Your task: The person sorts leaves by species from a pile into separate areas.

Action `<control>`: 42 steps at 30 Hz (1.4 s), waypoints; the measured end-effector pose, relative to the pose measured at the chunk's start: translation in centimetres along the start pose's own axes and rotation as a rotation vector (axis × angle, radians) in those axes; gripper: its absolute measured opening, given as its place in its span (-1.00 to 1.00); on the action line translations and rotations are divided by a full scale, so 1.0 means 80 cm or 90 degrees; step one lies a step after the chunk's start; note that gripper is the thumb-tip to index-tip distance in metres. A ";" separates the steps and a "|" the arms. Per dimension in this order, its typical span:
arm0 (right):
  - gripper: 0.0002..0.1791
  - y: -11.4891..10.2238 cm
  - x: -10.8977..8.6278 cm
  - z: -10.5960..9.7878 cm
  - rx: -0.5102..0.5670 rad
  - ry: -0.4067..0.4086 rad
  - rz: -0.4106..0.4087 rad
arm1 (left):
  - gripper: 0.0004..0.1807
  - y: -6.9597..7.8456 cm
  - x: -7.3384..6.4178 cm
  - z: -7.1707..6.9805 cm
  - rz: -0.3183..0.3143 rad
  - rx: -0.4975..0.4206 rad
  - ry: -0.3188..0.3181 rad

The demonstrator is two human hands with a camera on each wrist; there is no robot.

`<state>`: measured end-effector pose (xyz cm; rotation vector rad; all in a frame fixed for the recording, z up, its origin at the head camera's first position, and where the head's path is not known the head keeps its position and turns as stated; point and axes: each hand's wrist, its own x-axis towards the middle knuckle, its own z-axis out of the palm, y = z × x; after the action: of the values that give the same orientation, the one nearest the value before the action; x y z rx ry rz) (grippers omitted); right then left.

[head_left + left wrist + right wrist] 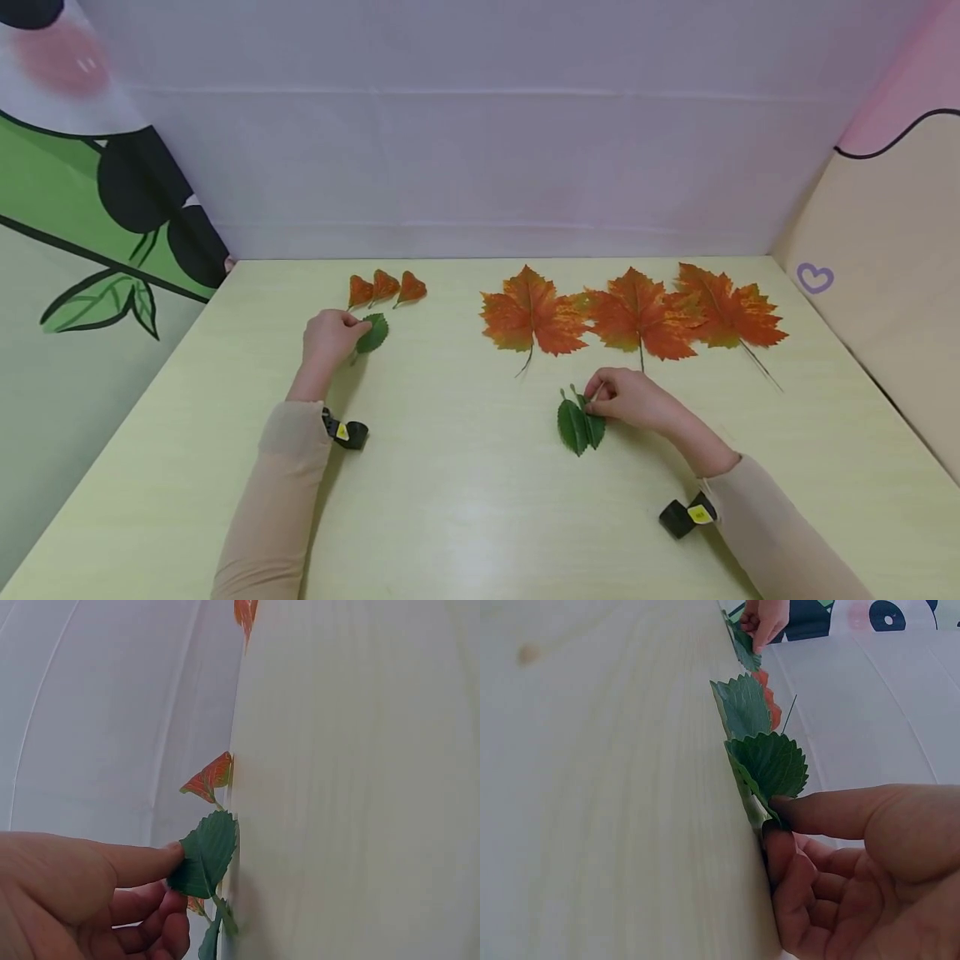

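Observation:
My left hand [332, 340] pinches a small green leaf [373, 333] with toothed edges between thumb and fingers. In the left wrist view this leaf [206, 855] stands tilted up, and part of a second green leaf [210, 941] shows below it. Just beyond that hand, three small orange leaves [386, 285] lie in a row. On the right, my right hand [633, 397] grips a green leaf [595, 427] near its stem end; the right wrist view shows that leaf [772, 766] raised at an angle. Beside it lies another green leaf [573, 427], partly overlapped.
Three large orange maple leaves [531, 310] with thin stems lie in a row at the back right of the pale wooden table [465, 500]. A pale cloth wall [480, 167] rises behind the table. Printed panels stand on both sides. A black wrist camera [352, 434] sits at each cuff.

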<state>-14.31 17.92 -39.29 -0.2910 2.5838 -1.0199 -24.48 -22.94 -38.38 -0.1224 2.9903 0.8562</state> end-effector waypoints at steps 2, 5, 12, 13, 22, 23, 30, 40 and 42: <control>-0.87 0.000 0.000 0.000 -0.001 0.000 0.001 | -0.64 0.000 0.000 -0.001 -0.005 0.002 0.004; -0.87 -0.001 -0.001 0.000 0.001 -0.002 0.004 | -0.64 0.000 0.000 -0.002 -0.018 0.009 0.010; -0.86 0.000 -0.002 0.000 0.002 0.002 0.004 | -0.62 0.002 0.001 -0.007 -0.029 0.011 0.004; -0.87 0.000 -0.002 0.000 0.004 0.003 0.004 | -0.62 0.003 0.001 -0.008 -0.030 0.014 0.002; -0.87 -0.001 -0.002 -0.002 0.007 0.002 -0.001 | -0.63 0.014 -0.007 -0.021 -0.030 0.020 0.042; -0.86 -0.001 -0.002 -0.002 0.007 0.002 -0.001 | -0.63 0.016 -0.008 -0.023 -0.025 0.018 0.046; -0.87 0.000 -0.001 -0.003 -0.005 0.003 -0.003 | -0.63 0.054 -0.024 -0.023 0.030 -0.006 0.011; -0.85 0.002 0.001 -0.002 -0.008 -0.001 -0.012 | -0.72 0.121 -0.075 0.013 0.131 -0.035 -0.034; -0.85 0.002 0.000 -0.002 -0.010 0.000 -0.012 | -0.75 0.132 -0.085 0.016 0.147 -0.049 -0.042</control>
<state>-14.40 18.11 -39.26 -0.3194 2.5949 -1.0071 -18.55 -12.88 -33.54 0.2488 2.9499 0.9750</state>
